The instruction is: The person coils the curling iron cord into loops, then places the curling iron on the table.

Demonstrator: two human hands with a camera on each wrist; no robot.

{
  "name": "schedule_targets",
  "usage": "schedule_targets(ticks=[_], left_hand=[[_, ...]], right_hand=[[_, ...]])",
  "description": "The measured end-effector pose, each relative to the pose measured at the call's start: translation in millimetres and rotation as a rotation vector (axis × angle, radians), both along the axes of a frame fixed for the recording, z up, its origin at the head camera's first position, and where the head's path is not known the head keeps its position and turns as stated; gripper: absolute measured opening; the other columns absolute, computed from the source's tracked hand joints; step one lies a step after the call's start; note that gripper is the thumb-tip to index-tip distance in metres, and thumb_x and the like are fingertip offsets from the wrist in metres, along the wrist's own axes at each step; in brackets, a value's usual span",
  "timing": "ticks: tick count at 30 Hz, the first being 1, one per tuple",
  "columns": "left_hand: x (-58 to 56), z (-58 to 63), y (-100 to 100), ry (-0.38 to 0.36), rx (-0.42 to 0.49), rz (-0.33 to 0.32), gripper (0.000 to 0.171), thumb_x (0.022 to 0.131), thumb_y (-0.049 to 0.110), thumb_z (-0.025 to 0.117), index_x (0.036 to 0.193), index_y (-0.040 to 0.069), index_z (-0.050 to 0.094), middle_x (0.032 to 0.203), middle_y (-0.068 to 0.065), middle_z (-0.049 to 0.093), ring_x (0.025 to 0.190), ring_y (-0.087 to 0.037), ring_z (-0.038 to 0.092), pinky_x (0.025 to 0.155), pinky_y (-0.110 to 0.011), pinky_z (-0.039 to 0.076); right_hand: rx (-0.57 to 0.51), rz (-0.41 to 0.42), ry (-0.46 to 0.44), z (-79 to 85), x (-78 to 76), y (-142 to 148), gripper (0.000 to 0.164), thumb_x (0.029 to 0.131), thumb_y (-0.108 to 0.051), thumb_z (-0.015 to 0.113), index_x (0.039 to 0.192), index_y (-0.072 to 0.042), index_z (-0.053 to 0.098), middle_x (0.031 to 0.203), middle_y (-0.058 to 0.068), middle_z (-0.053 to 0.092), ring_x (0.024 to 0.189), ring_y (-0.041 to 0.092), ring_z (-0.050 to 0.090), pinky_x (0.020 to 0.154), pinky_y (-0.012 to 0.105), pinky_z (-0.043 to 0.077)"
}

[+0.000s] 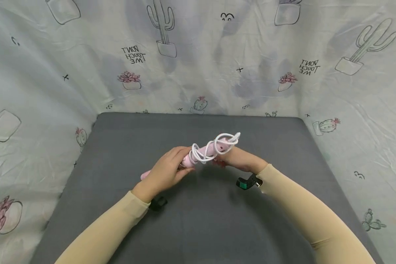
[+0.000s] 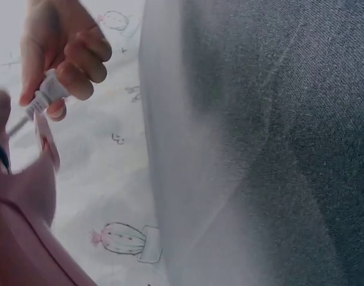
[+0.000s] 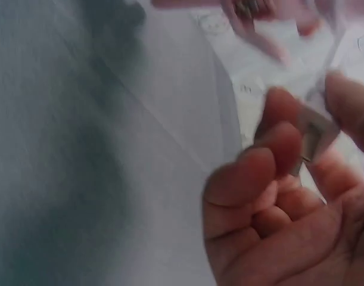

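A pink hair styling iron (image 1: 188, 161), with its white cord (image 1: 195, 150) wound in loops round the handle, is held up over the table and slants toward the upper right. My left hand (image 1: 166, 167) grips its middle, and a pink end pokes out behind that hand. My right hand (image 1: 244, 160) is at the handle end, its fingers partly hidden by the iron in the head view. Both wrist views show the right fingers curled round a white plug (image 2: 52, 87), pinching it. In the left wrist view the iron's pink body (image 2: 27, 238) runs along the lower left.
A dark grey table (image 1: 198, 227) lies beneath both hands. Pale cloth (image 1: 198, 66) printed with cacti hangs behind it and at both sides. Black wrist devices (image 1: 249, 182) sit under the sleeves' ends.
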State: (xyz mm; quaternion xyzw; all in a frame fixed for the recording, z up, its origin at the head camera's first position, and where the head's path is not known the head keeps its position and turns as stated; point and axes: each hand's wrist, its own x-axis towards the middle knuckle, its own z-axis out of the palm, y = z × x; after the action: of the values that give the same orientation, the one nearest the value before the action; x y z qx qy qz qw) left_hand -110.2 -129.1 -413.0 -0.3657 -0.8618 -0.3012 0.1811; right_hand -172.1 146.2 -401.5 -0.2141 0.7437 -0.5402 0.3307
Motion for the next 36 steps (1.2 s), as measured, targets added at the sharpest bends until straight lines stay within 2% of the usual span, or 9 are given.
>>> schedule_targets(ticks=[4, 7, 11, 15, 18, 21, 28, 32, 36], left_hand=[[-7.7, -6.2, 1, -0.033, -0.025, 0.152, 0.062, 0.083, 0.027, 0.078, 0.134, 0.006, 0.050, 0.121, -0.009, 0.057, 0.108, -0.024, 0.056, 0.090, -0.042, 0.046], [-19.2, -9.4, 6, -0.032, -0.079, 0.245, 0.060, 0.083, 0.027, 0.078, 0.132, 0.005, 0.052, 0.117, -0.012, 0.058, 0.104, -0.028, 0.057, 0.087, -0.044, 0.047], [-39.0, -15.7, 15, -0.077, -0.161, 0.323, 0.058, 0.082, 0.027, 0.079, 0.129, 0.004, 0.054, 0.112, -0.014, 0.059, 0.100, -0.030, 0.058, 0.084, -0.046, 0.048], [-57.3, -32.1, 20, -0.147, -0.256, 0.359, 0.059, 0.083, 0.028, 0.078, 0.131, 0.004, 0.054, 0.113, -0.016, 0.060, 0.100, -0.032, 0.058, 0.084, -0.046, 0.048], [-66.3, -44.3, 21, -0.195, -0.329, 0.371, 0.060, 0.085, 0.028, 0.076, 0.135, 0.003, 0.052, 0.117, -0.016, 0.059, 0.104, -0.033, 0.057, 0.087, -0.046, 0.047], [-72.5, -49.8, 20, -0.230, -0.369, 0.386, 0.060, 0.087, 0.028, 0.074, 0.138, 0.005, 0.050, 0.122, -0.015, 0.057, 0.107, -0.033, 0.055, 0.089, -0.047, 0.045], [-80.5, -54.8, 24, -0.261, -0.327, 0.407, 0.058, 0.090, 0.027, 0.070, 0.140, 0.011, 0.046, 0.128, -0.014, 0.052, 0.111, -0.034, 0.050, 0.094, -0.049, 0.039], [-80.3, -60.4, 26, -0.224, -0.314, 0.412, 0.060, 0.091, 0.027, 0.068, 0.143, 0.010, 0.041, 0.130, -0.016, 0.049, 0.116, -0.036, 0.047, 0.098, -0.051, 0.035], [-79.2, -64.3, 28, -0.212, -0.275, 0.419, 0.073, 0.089, 0.024, 0.070, 0.149, 0.010, 0.030, 0.133, -0.017, 0.046, 0.121, -0.036, 0.042, 0.101, -0.051, 0.031]], right_hand=[[0.103, -0.049, 0.161, -12.7, 9.9, -11, 0.038, 0.100, -0.041, 0.051, 0.101, -0.004, 0.061, 0.079, 0.005, 0.057, 0.067, 0.019, 0.050, 0.064, 0.041, 0.044], [0.168, -0.118, 0.283, -16.7, 10.1, -18, 0.044, 0.100, -0.045, 0.049, 0.096, -0.005, 0.064, 0.074, 0.006, 0.057, 0.065, 0.021, 0.052, 0.060, 0.036, 0.044], [0.181, -0.226, 0.281, -26.5, 1.4, -26, 0.047, 0.100, -0.044, 0.050, 0.096, -0.001, 0.068, 0.077, 0.013, 0.061, 0.068, 0.022, 0.055, 0.063, 0.035, 0.047], [0.199, -0.279, 0.241, -45.9, -11.4, -30, 0.045, 0.099, -0.043, 0.052, 0.099, -0.001, 0.069, 0.082, 0.016, 0.064, 0.071, 0.021, 0.059, 0.065, 0.034, 0.050], [0.229, -0.281, 0.235, -60.7, -20.3, -32, 0.042, 0.098, -0.043, 0.054, 0.095, -0.004, 0.070, 0.079, 0.011, 0.064, 0.069, 0.022, 0.060, 0.063, 0.034, 0.050], [0.252, -0.267, 0.258, -70.5, -27.2, -34, 0.038, 0.097, -0.043, 0.055, 0.092, -0.008, 0.071, 0.076, 0.006, 0.063, 0.067, 0.021, 0.060, 0.062, 0.034, 0.050], [0.353, -0.265, 0.406, -77.5, -32.6, -36, 0.028, 0.094, -0.041, 0.062, 0.092, -0.015, 0.071, 0.078, -0.003, 0.063, 0.070, 0.014, 0.056, 0.065, 0.030, 0.045], [0.364, -0.295, 0.409, -78.0, -31.8, -36, 0.026, 0.093, -0.040, 0.065, 0.089, -0.015, 0.071, 0.079, -0.003, 0.064, 0.071, 0.014, 0.055, 0.068, 0.031, 0.044], [0.361, -0.312, 0.403, -81.2, -34.2, -34, 0.029, 0.091, -0.043, 0.065, 0.091, -0.015, 0.072, 0.083, -0.004, 0.065, 0.074, 0.013, 0.056, 0.070, 0.030, 0.045]])
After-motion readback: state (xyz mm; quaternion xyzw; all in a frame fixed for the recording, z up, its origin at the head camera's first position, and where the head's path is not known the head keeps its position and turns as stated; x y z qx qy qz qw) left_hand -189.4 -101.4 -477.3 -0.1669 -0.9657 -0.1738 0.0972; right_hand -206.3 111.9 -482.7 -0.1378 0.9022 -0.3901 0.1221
